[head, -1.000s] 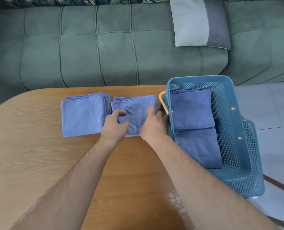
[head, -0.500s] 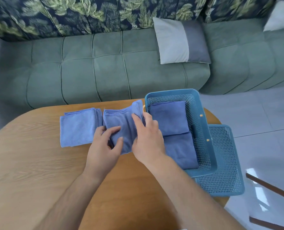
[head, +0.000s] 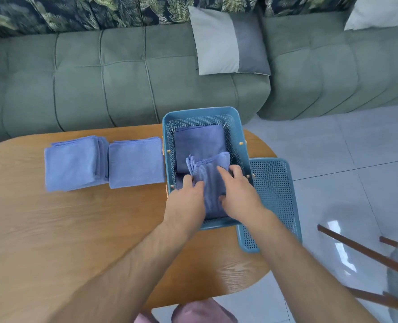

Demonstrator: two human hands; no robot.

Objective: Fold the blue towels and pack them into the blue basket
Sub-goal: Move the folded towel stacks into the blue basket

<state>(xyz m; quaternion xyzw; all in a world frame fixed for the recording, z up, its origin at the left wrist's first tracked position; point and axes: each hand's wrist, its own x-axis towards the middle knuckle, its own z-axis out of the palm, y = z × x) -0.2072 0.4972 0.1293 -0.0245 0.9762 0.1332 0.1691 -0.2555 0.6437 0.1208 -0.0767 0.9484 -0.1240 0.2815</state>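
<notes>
1 towel (head: pixel 209 183) held btwn L hand (head: pixel 187 202), R hand (head: pixel 240 194), in basket (head: pixel 198 111).

Bare forearms (head: pixel 146 264); perhaps pink trousers (head: pixel 200 311).

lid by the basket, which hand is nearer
Right. The right hand holds the towel by the basket wall next to the lid; the left hand is across the towel, farther.
</notes>
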